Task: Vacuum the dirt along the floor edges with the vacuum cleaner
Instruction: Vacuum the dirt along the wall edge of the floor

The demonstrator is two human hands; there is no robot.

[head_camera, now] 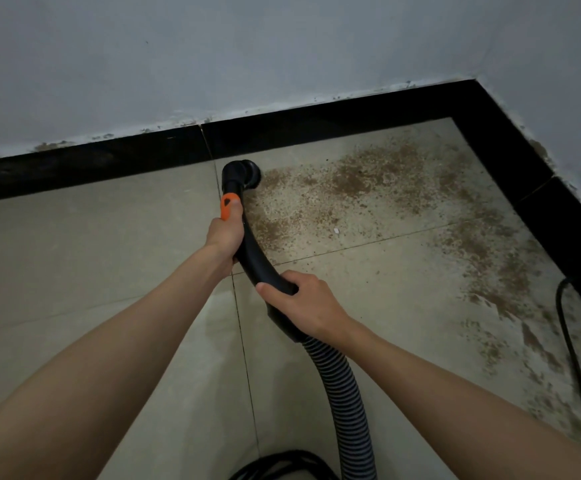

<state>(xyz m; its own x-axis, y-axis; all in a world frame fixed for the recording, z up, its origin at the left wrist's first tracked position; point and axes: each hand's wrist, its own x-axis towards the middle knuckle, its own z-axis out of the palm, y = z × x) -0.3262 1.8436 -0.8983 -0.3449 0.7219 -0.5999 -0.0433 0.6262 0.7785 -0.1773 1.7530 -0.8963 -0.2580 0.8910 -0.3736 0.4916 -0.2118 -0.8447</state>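
Both hands are on the vacuum wand. The left hand (225, 233) is wrapped round the far part of the curved black handle tube (259, 261), its thumb lying on the orange slider (229, 206). The right hand (304, 301) clamps its fingers (294, 277) round the near end, just before the ribbed hose (344, 403) begins. The round brush nozzle (247, 171) sits on the tiled floor (91, 244), near the black skirting (316, 129), at the left margin of a wide spread of brown dirt (361, 178) that runs right toward the corner and back along the right-hand skirting.

The tube looks like rigid, light plastic, so it should steer readily from these two grips. The hose is soft and will drag and twist behind. The grit looks loose and dry, likely to scatter under a hasty nozzle. A black cord (573, 358) lies on the floor at right, amid the dirt.
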